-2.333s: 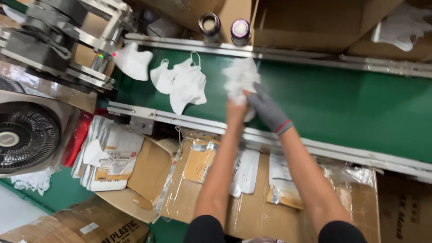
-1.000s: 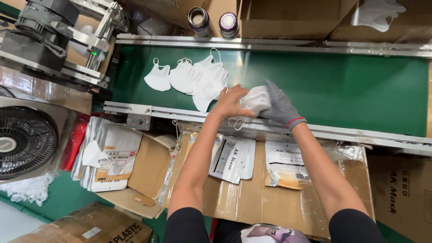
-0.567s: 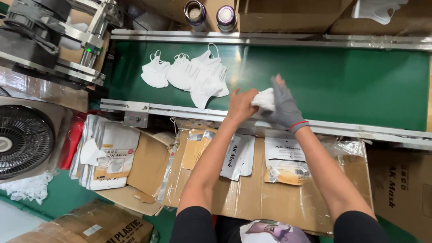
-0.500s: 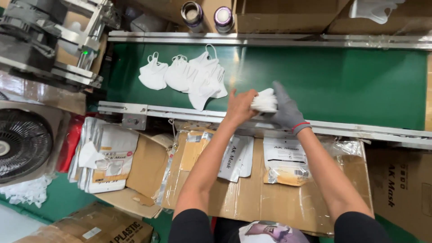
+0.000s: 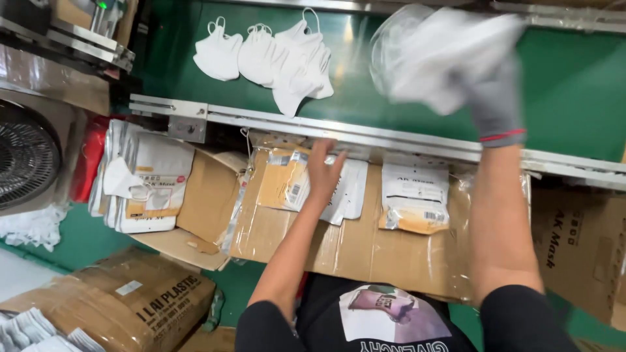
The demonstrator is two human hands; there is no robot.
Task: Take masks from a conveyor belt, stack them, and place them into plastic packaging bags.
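My right hand [image 5: 490, 98], in a grey glove with a red cuff line, is raised over the green conveyor belt [image 5: 567, 85] and grips a bundle of white face masks [image 5: 443, 55], blurred by motion. My bare left hand [image 5: 324, 171] is down below the belt's metal rail, fingers spread on a flat printed pouch [image 5: 339, 189] lying on the cardboard box [image 5: 365, 248] in front of me. Several loose white masks [image 5: 274, 58] lie on the belt at the upper left.
A second pouch [image 5: 415, 205] lies on the same cardboard box. A stack of pouches [image 5: 140, 176] sits in an open box on the left, beside a black fan [image 5: 26, 156]. More cardboard boxes [image 5: 124, 303] stand at the lower left and right.
Both hands were together on the mask bundle at the belt's edge. Now my right hand has lifted the bundle up over the belt, and my left hand has dropped to the pouch on the box.
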